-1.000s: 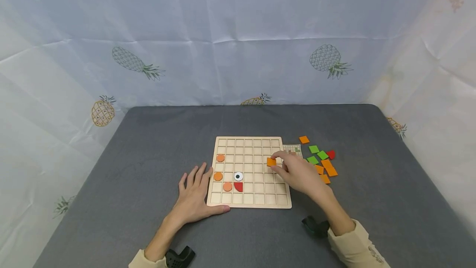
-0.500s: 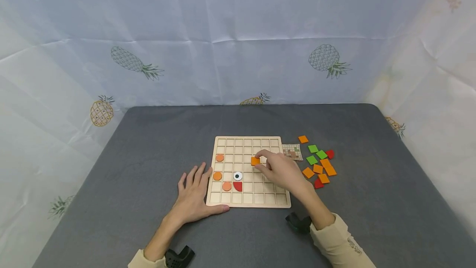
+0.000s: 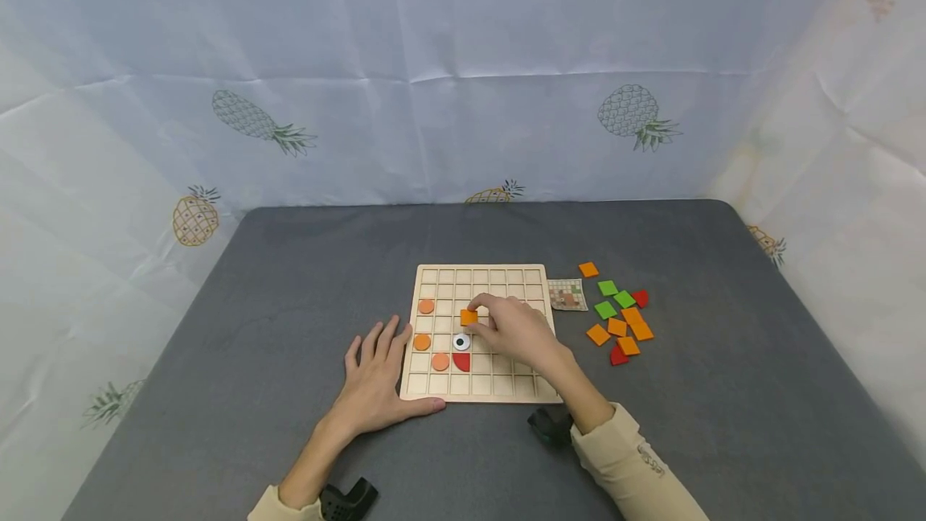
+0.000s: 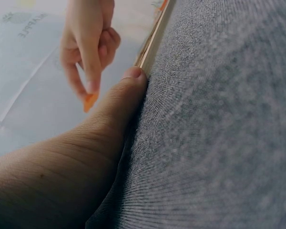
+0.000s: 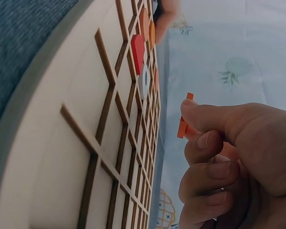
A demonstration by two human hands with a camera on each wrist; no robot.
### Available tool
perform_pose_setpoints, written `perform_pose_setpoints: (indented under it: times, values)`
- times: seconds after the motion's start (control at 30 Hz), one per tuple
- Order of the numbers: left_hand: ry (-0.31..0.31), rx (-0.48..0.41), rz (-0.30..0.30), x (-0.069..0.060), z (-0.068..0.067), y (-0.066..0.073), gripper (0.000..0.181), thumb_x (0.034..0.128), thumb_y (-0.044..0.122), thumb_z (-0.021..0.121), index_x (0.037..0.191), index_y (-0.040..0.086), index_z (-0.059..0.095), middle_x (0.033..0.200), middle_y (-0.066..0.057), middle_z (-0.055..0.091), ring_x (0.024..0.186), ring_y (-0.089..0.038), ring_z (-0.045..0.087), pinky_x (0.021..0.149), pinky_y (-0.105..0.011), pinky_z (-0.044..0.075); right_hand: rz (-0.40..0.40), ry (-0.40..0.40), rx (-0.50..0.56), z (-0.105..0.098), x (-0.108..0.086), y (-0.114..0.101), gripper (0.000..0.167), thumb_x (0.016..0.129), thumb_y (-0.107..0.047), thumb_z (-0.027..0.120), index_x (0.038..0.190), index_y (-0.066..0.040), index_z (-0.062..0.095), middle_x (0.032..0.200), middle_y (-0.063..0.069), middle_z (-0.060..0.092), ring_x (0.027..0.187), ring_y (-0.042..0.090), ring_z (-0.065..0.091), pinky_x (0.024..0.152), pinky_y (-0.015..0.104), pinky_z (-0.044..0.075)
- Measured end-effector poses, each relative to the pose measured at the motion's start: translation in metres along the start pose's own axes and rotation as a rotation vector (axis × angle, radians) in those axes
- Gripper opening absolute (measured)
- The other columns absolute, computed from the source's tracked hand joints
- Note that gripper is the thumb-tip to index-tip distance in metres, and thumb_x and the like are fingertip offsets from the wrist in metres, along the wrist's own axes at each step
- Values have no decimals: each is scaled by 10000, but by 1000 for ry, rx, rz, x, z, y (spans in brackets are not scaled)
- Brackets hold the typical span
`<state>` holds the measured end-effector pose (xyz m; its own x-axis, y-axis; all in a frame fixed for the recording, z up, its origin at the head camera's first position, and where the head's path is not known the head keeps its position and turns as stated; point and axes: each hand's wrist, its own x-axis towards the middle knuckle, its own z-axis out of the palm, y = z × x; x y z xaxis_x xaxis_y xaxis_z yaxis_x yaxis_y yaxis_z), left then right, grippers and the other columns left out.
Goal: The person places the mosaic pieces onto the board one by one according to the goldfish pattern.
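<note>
The held tile [image 3: 469,317] is orange, the board [image 3: 481,383] gridded beige (the table [image 3: 325,264] grey).

The board [image 3: 499,385] was observed as smooth, matt wood, the table covering [image 3: 325,272] as coarse woven cloth, the backdrop [image 3: 448,22] as creased fabric.

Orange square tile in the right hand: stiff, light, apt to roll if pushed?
The orange tile is likely stiff: no bend shows as the right hand pinches it. Probably light, being thin and small. Flat and square, so likelier to slide than roll.
</note>
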<state>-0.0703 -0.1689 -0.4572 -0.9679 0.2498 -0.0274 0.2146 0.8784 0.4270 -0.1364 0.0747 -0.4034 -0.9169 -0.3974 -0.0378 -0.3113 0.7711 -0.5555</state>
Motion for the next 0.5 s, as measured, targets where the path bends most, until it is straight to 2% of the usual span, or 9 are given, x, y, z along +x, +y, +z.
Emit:
perform_pose_setpoints:
  times: [0.5]
  values:
    - [7, -7, -10, 0, 3, -2, 1219, 705, 762, 754, 1610, 82, 302, 1696, -201, 205, 1548, -450, 181, 1176, -697, 75, 15, -47, 12, 13, 12, -6, 286, 958, -286, 731, 1206, -145, 717, 607, -34, 534, 500, 105, 420, 463, 247, 280]
